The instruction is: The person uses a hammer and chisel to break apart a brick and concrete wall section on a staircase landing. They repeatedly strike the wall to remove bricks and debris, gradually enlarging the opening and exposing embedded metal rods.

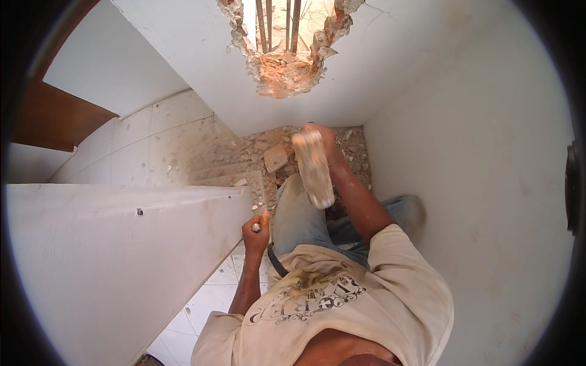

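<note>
My right hand [323, 141] is raised in front of the broken wall, closed on a pale, dusty oblong block [315, 171]. Motion smears the block, so I cannot tell its exact kind. Its lower end hangs over my jeans. Beside my left knee, close to the end of the white partition, my left hand [253, 238] is a fist. From its top pokes the round grey end of a metal rod [256, 227]; the rest of the rod is hidden. Rubble [354, 146] and a flat brick piece [276, 158] lie at the wall's foot.
A jagged hole [285, 76] in the wall ahead exposes red brick and upright steel bars [278, 27]. The white partition [122, 244] stands on my left, and a white wall [476, 171] on my right. Dusty floor tiles [143, 143] stretch out at left.
</note>
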`<state>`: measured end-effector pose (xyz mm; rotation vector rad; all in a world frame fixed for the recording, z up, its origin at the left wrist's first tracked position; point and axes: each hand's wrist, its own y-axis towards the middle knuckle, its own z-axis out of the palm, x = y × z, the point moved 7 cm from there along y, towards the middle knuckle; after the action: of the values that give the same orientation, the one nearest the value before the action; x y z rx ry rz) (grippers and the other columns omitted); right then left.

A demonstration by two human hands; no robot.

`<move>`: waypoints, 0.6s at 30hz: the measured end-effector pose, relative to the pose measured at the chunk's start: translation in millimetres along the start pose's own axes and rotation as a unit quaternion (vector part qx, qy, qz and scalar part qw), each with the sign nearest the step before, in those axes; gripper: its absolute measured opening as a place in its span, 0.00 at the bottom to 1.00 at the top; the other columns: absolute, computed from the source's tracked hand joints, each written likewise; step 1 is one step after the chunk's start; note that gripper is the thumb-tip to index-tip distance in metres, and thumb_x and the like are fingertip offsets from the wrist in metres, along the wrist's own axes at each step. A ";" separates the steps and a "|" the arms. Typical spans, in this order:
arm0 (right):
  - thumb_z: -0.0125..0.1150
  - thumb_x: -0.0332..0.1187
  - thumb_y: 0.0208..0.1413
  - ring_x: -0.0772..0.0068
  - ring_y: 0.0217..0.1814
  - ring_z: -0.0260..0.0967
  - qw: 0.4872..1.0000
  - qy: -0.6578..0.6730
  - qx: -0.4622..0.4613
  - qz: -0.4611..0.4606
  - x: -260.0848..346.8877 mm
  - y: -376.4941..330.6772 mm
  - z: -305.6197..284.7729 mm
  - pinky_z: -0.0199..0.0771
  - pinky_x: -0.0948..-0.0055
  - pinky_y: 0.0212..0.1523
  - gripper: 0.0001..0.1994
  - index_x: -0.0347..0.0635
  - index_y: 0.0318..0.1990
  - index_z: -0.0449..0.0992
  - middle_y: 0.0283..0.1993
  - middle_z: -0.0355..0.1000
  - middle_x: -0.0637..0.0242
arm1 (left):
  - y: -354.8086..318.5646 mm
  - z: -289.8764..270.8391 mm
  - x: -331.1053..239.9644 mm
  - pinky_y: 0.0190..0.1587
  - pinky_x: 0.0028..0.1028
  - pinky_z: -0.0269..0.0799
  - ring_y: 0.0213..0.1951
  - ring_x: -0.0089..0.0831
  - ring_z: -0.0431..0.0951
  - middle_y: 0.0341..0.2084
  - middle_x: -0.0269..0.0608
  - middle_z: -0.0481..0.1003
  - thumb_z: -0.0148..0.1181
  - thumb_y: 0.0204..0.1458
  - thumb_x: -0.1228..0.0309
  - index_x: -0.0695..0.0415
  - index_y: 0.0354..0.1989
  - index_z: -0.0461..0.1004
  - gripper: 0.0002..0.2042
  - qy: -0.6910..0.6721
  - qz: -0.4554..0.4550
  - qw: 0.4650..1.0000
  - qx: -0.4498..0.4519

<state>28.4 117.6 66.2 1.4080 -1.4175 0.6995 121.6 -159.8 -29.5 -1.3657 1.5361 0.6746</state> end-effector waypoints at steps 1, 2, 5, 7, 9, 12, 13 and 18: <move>0.62 0.34 0.48 0.67 0.25 0.65 0.999 0.009 -0.028 0.033 -8.8 11.4 1.1 0.65 0.67 0.28 0.09 0.37 0.30 0.73 0.25 0.70 0.64 | -1.4 -3.4 -11.6 0.21 0.27 0.51 0.20 0.18 0.53 0.12 0.29 0.55 0.59 0.58 0.66 0.61 0.15 0.61 0.21 -0.008 0.031 0.999 -0.020; 0.61 0.35 0.49 0.73 0.24 0.63 0.987 -0.015 -0.039 0.153 -27.6 21.3 4.3 0.64 0.69 0.27 0.09 0.38 0.27 0.72 0.23 0.68 0.68 | -2.7 -3.7 -21.1 0.22 0.26 0.51 0.20 0.18 0.53 0.13 0.29 0.55 0.59 0.57 0.67 0.61 0.16 0.61 0.20 -0.038 0.042 0.998 -0.018; 0.58 0.34 0.49 0.72 0.25 0.66 0.969 0.018 -0.072 0.234 -32.8 22.8 9.9 0.65 0.68 0.28 0.10 0.35 0.32 0.73 0.22 0.69 0.64 | -0.9 -8.1 -61.8 0.24 0.24 0.52 0.21 0.19 0.54 0.15 0.30 0.57 0.58 0.57 0.73 0.60 0.17 0.60 0.17 -0.098 0.096 0.990 -0.030; 0.57 0.34 0.49 0.69 0.27 0.70 0.972 0.043 -0.080 0.219 -24.6 4.8 9.2 0.67 0.66 0.30 0.13 0.33 0.37 0.75 0.24 0.72 0.61 | 6.4 -10.8 -101.5 0.25 0.24 0.53 0.22 0.21 0.56 0.15 0.30 0.59 0.57 0.56 0.74 0.60 0.16 0.60 0.17 -0.143 0.189 0.970 -0.056; 0.59 0.35 0.48 0.71 0.28 0.70 0.978 0.040 -0.104 0.176 -15.7 -25.9 -3.0 0.69 0.67 0.31 0.14 0.34 0.40 0.75 0.24 0.72 0.63 | 21.5 -10.1 -144.2 0.27 0.26 0.55 0.22 0.25 0.59 0.15 0.32 0.60 0.58 0.54 0.76 0.61 0.15 0.59 0.17 -0.177 0.288 0.938 -0.074; 0.61 0.34 0.50 0.76 0.25 0.66 0.973 0.045 -0.163 0.157 -15.0 -77.0 -29.0 0.67 0.70 0.29 0.10 0.38 0.37 0.74 0.26 0.69 0.69 | 53.8 8.4 -205.5 0.31 0.30 0.57 0.22 0.31 0.59 0.15 0.36 0.60 0.62 0.48 0.79 0.60 0.14 0.59 0.17 -0.136 0.435 0.888 -0.058; 0.62 0.34 0.52 0.79 0.23 0.62 0.969 0.022 -0.192 0.155 -13.9 -91.2 -37.6 0.63 0.72 0.25 0.08 0.41 0.34 0.72 0.26 0.67 0.72 | 67.0 18.6 -221.2 0.32 0.31 0.57 0.21 0.31 0.58 0.15 0.37 0.60 0.62 0.47 0.79 0.60 0.13 0.59 0.17 -0.120 0.467 0.874 -0.052; 0.59 0.30 0.53 0.79 0.18 0.58 0.952 0.168 -0.225 0.126 3.4 -131.5 -64.3 0.60 0.74 0.19 0.06 0.38 0.31 0.69 0.21 0.63 0.71 | 123.6 56.2 -252.4 0.34 0.31 0.57 0.24 0.31 0.59 0.17 0.35 0.59 0.63 0.46 0.79 0.55 0.14 0.60 0.17 -0.068 0.532 0.838 -0.098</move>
<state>170.4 153.1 61.5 0.7235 -1.3840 0.6841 3.3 28.2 151.7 -0.4412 2.0936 1.5927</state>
